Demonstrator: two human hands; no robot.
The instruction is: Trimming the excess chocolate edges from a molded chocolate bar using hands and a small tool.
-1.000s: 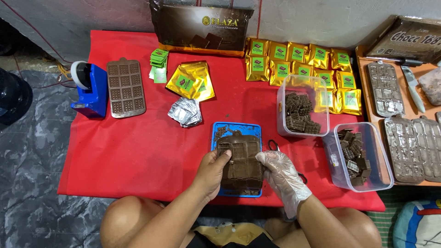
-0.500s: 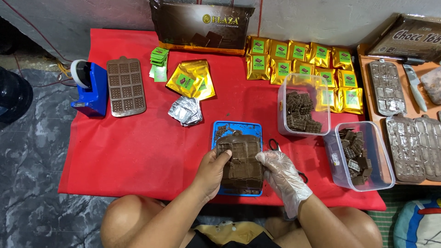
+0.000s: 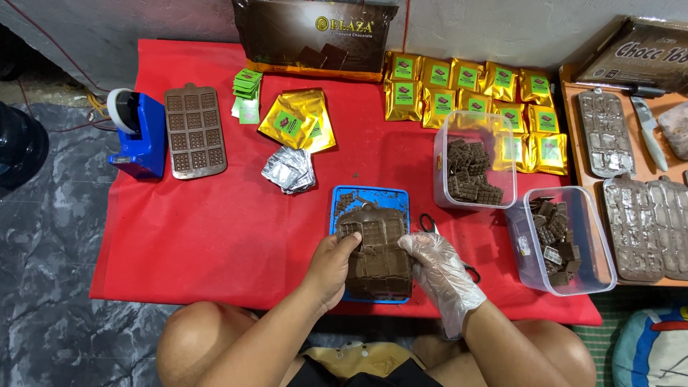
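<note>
I hold the brown chocolate mould (image 3: 376,251) with both hands over the blue tray (image 3: 344,195), which lies near me on the red cloth (image 3: 215,236). My bare left hand (image 3: 331,266) closes on the left edge of the mould, with the fingers curled over the top. My right hand (image 3: 441,269), in a thin clear glove, grips the right edge in the same way. The mould looks soft, like silicone, so I judge it can bend suddenly if I press too hard, and then the pieces can jump out past the tray and land on the cloth.

The glove is loose and may slip on the greasy surface; then one side can drop and hit the tray rim. The warm bare hand can also melt or mark the chocolate where it touches.

Just right of the tray lie black scissors (image 3: 428,223), partly hidden by my right hand, and my wrist can catch them. Further right, the two clear plastic boxes (image 3: 476,161) (image 3: 562,240) with chocolate pieces stand open, near enough for my elbow to push them.
</note>
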